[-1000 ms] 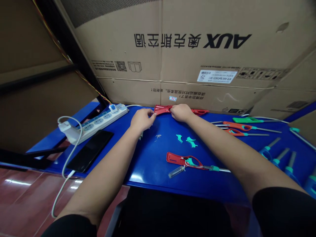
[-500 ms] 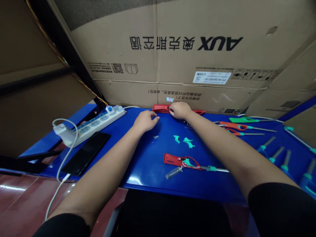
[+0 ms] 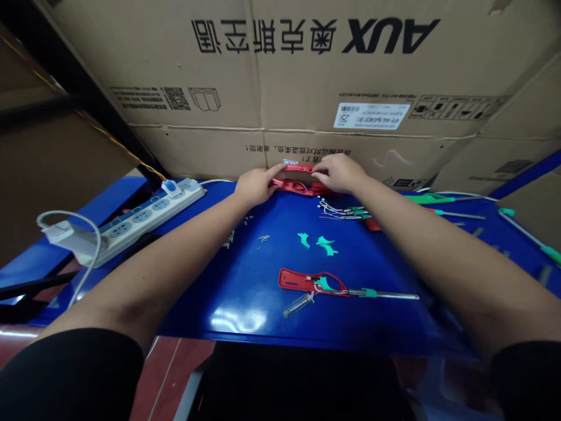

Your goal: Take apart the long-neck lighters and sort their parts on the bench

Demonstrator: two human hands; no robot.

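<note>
My left hand point(image 3: 258, 186) and my right hand point(image 3: 338, 173) meet at the table's back edge, with their fingers on a red plastic lighter handle shell point(image 3: 298, 168). A second red shell piece point(image 3: 294, 187) lies just below, partly under my hands. Nearer me lies an opened red handle point(image 3: 293, 279) with teal parts, a metal rod point(image 3: 390, 296) and a clear tube point(image 3: 298, 305). Two teal plastic pieces point(image 3: 303, 239) point(image 3: 326, 245), tiny screws point(image 3: 264, 238) and a wired metal bundle point(image 3: 339, 209) lie between.
A white power strip point(image 3: 131, 227) with a plugged-in cable sits at the left of the blue table point(image 3: 219, 310). Cardboard cartons point(image 3: 307, 76) stand along the back. More lighter parts point(image 3: 442, 213) lie at the right, partly behind my right arm.
My hands have come together on the red shell and raised it slightly at the back edge. The wired metal bundle now shows beside my right hand, and the view has tilted.
</note>
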